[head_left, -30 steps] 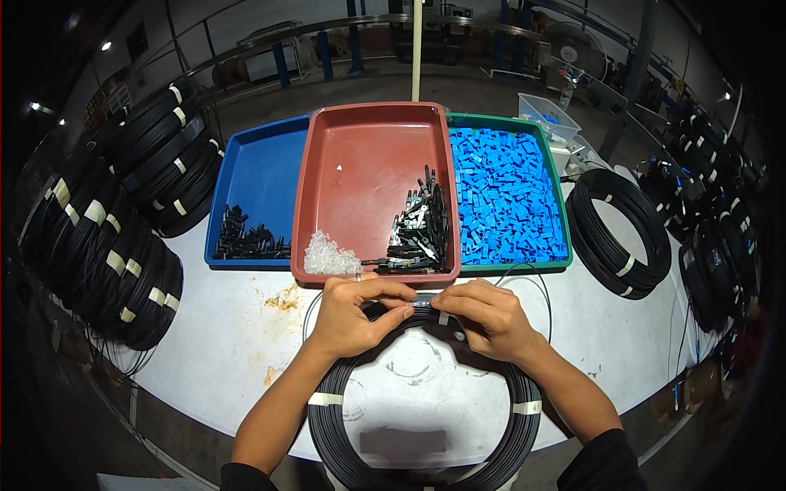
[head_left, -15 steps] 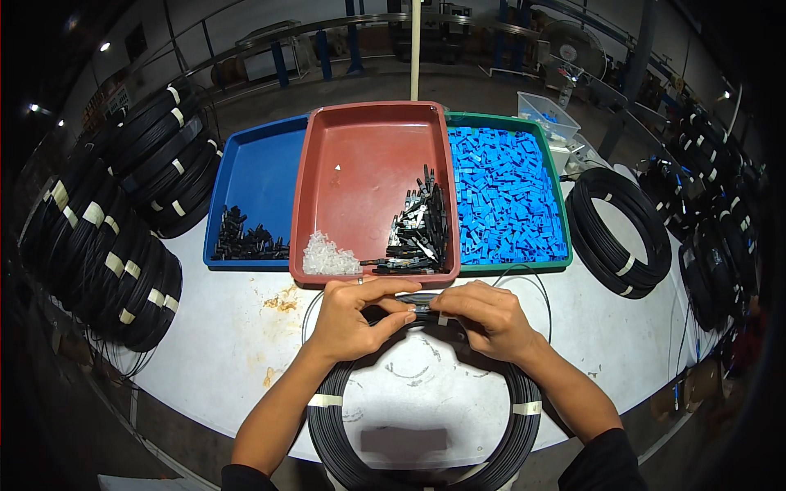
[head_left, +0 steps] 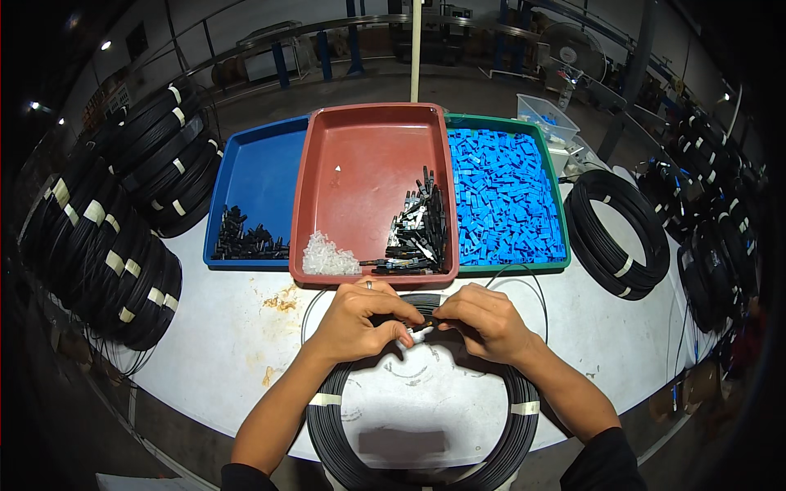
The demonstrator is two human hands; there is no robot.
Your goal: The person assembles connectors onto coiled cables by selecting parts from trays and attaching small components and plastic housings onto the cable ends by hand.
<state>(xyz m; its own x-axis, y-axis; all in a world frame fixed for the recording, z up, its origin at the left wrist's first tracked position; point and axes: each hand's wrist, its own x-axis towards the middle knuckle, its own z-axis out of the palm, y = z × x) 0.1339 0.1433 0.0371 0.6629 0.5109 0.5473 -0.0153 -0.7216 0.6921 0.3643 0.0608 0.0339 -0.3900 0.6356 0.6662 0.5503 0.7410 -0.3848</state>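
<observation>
My left hand (head_left: 364, 321) is closed in a pinch, thumb and forefinger around a small white piece (head_left: 419, 335). My right hand (head_left: 488, 324) is also closed, its fingertips on a small black connector (head_left: 427, 324) that meets the white piece. Finer detail of this joint is too small to make out. Both hands are over the far side of a large coil of black cable (head_left: 334, 438), bound with pale tape. Thin cable loops stand out at either side of the coil.
Beyond my hands stand a blue tray (head_left: 266, 155) with black parts, a red tray (head_left: 368, 151) with clear bits and black connectors, and a green tray (head_left: 559, 180) of blue pieces. Stacked coils (head_left: 98, 262) line the left; another coil (head_left: 583, 237) lies right.
My fingertips have shifted slightly nearer to me, and the right ones have drawn a little apart from the left. The white piece now shows between the hands.
</observation>
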